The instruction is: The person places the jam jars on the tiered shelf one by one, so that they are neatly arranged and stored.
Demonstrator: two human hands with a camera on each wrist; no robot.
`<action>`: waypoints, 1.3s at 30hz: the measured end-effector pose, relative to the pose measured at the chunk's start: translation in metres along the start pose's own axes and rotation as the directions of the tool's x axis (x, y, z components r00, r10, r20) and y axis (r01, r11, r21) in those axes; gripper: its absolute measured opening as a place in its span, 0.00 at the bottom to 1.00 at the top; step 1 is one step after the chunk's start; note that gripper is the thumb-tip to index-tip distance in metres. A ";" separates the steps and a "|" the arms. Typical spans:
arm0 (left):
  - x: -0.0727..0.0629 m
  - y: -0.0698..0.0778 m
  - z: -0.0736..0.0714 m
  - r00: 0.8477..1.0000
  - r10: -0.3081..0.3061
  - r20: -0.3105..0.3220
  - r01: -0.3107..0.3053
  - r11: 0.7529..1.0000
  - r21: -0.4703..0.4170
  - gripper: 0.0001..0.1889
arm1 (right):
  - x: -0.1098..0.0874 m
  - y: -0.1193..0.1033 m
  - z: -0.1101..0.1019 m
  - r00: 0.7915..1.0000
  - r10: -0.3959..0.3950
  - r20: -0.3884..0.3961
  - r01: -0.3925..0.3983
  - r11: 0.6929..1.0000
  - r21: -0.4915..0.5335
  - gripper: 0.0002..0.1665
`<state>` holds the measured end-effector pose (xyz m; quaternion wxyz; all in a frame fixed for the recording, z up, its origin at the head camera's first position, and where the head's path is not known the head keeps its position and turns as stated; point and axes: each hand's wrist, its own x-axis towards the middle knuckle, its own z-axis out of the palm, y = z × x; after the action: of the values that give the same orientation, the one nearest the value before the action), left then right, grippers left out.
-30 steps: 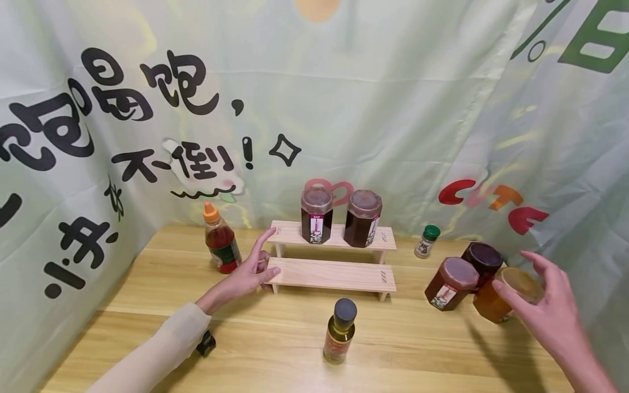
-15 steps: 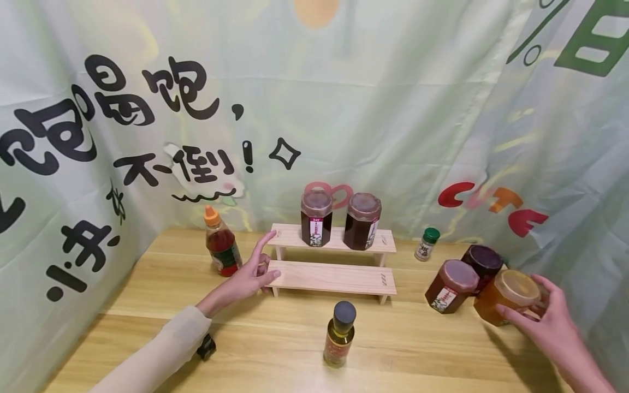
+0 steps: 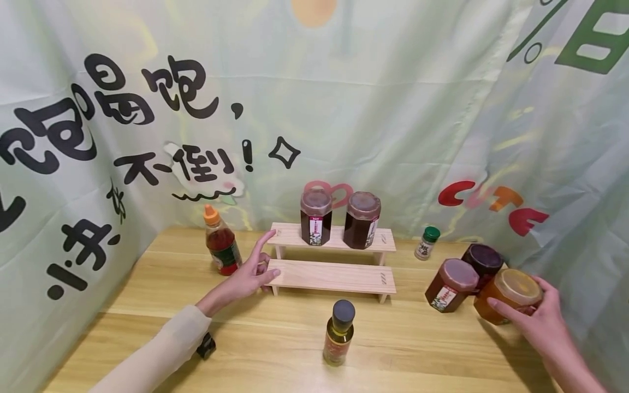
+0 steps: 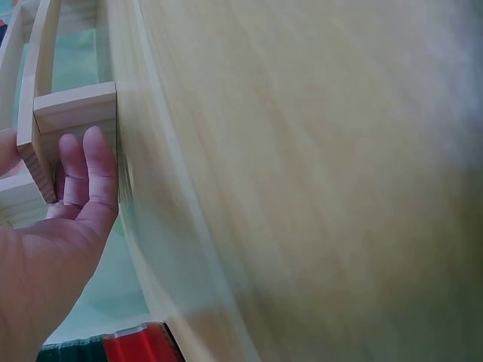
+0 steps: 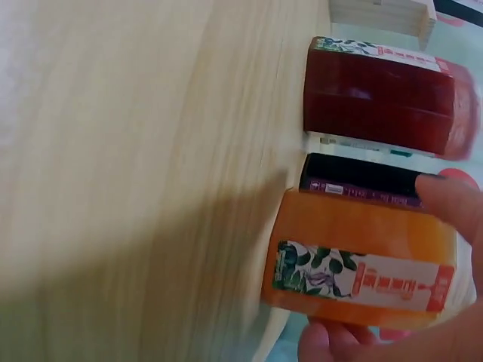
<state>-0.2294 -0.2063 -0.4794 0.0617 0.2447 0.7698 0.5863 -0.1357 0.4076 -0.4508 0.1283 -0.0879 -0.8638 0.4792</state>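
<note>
My left hand point(image 3: 249, 274) grips the left end of a two-tier wooden stand point(image 3: 329, 275). In the left wrist view its thumb lies on one side of the lower board and its fingers curl under the other. Two dark hexagonal jars, a left one point(image 3: 316, 221) and a right one point(image 3: 362, 224), stand on the upper tier. At the right, my right hand point(image 3: 543, 316) holds an amber hexagonal jar point(image 5: 362, 226), thumb on one side and fingers round the other. Right beside that jar stand a dark red jar point(image 3: 451, 286) and a dark purple one point(image 3: 484, 262).
A sauce bottle with an orange cap point(image 3: 222, 243) stands left of the stand. In front of it is a small oil bottle with a dark cap point(image 3: 339, 335). A green-capped shaker point(image 3: 426, 244) stands at the back right. Printed cloth point(image 3: 393, 120) hangs behind the table.
My right hand has come down from beside and above the amber jar and closed round it. The left hand stays on the stand, and the jars have not visibly shifted.
</note>
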 end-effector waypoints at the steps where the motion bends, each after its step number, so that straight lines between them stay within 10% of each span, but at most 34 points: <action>1: 0.000 0.000 0.000 1.000 0.000 -0.001 0.000 1.000 -0.001 0.53 | 0.000 0.000 0.002 1.000 0.009 -0.014 -0.009 1.000 0.000 0.54; 10: 0.002 -0.001 0.001 1.000 -0.001 0.006 0.001 1.000 0.009 0.53 | -0.001 -0.005 0.012 0.989 0.054 -0.139 -0.058 0.998 -0.022 0.57; 23: 0.000 -0.001 0.000 1.000 -0.029 -0.004 0.029 1.000 0.002 0.53 | -0.008 -0.004 0.000 0.995 0.006 -0.104 -0.009 0.999 -0.031 0.47; 39: -0.001 0.002 -0.001 0.999 -0.033 -0.001 0.033 0.999 0.017 0.50 | -0.032 -0.055 -0.008 0.965 0.102 -0.242 -0.142 0.978 -0.155 0.58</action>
<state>-0.2286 -0.2066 -0.4776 0.0688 0.2323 0.7787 0.5787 -0.1039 0.3761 -0.4039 0.1909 -0.2073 -0.8737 0.3965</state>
